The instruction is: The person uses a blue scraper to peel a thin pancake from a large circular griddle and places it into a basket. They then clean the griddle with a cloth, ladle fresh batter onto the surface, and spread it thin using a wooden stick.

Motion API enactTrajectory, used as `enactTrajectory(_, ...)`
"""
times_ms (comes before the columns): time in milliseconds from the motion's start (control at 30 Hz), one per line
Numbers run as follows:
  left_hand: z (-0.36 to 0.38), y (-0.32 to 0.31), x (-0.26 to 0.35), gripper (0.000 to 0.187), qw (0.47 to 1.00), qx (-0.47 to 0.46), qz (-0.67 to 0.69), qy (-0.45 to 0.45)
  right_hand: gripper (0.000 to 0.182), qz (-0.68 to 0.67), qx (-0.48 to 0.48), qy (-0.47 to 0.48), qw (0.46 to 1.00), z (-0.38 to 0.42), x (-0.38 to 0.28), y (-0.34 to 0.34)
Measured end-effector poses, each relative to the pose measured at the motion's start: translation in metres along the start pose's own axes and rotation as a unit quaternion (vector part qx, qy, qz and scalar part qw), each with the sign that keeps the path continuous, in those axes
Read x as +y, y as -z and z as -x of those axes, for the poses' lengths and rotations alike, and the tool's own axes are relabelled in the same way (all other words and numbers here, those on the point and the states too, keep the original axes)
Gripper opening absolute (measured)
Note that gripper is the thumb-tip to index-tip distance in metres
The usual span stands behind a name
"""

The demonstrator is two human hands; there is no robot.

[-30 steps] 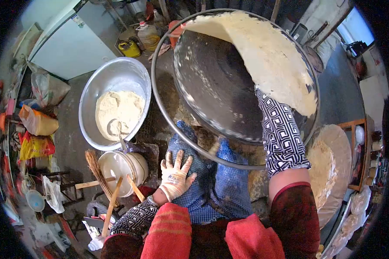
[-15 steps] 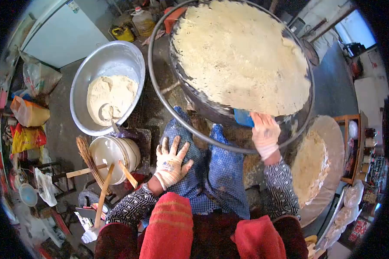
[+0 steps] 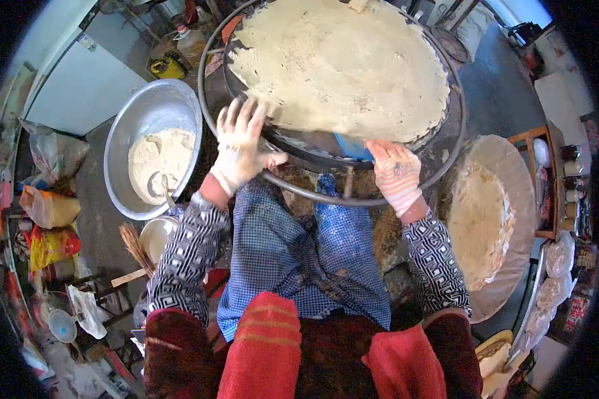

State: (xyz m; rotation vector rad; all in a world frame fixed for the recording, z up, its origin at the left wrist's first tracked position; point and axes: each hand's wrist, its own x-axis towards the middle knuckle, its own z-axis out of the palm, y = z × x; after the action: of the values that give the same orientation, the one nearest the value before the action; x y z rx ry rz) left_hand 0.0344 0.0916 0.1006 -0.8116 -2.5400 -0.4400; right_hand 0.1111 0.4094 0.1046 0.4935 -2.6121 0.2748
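A thin, pale layer of batter [image 3: 346, 66] covers most of a large round dark griddle, which has a metal ring [image 3: 207, 100] around it. My gloved right hand [image 3: 396, 174] is closed on a blue scraper [image 3: 354, 147] at the griddle's near edge. Over the ring's left side is my gloved left hand [image 3: 239, 146], its fingers spread and slightly blurred, with nothing in it. Left of that hand stands a metal basin [image 3: 116, 159] holding pale dough [image 3: 163, 156] and a ladle [image 3: 160, 185].
At the right, a round tray [image 3: 522, 219] bears a stack of flat bread [image 3: 479, 226]. Below the basin are a white bucket [image 3: 155, 241] and a straw brush [image 3: 133, 246]. A wooden shelf [image 3: 549, 179] with jars stands at the far right.
My left hand has risen from the blue-checked cloth over my knee to the griddle's left edge. My right hand and the scraper remain at the near edge. The view has shifted.
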Motion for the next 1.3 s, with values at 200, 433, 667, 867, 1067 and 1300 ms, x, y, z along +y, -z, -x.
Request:
enactTrajectory(200, -0.065, -0.049, 0.004, 0.038, 0.995, -0.084, -0.033, -0.032, 0.039, -0.093, 0.007, -0.076, 0.993, -0.011, -0.008, 0.034)
enactTrajectory(433, -0.122, -0.045, 0.065, 0.012, 0.991, 0.075, -0.014, -0.107, 0.033, -0.026, -0.052, 0.038, 0.998, 0.019, 0.018, 0.024)
enactTrajectory(667, -0.197, -0.023, 0.115, 0.008, 0.985, 0.031, -0.059, -0.158, 0.036, -0.051, 0.015, 0.046, 0.997, -0.092, 0.03, -0.079)
enactTrajectory(867, -0.245, 0.012, 0.147, 0.025, 0.975, -0.014, -0.117, -0.188, 0.035, 0.048, -0.068, -0.07, 0.994, -0.13, 0.082, -0.133)
enactTrajectory(1067, -0.211, 0.008, 0.165, 0.017, 0.985, 0.054, -0.017, -0.166, 0.035, 0.078, -0.097, -0.113, 0.986, -0.136, 0.122, -0.128)
enactTrajectory(1300, -0.118, -0.016, 0.125, 0.006, 0.986, 0.027, -0.011, -0.162, 0.034, 0.115, -0.196, -0.163, 0.96, -0.051, 0.112, -0.046)
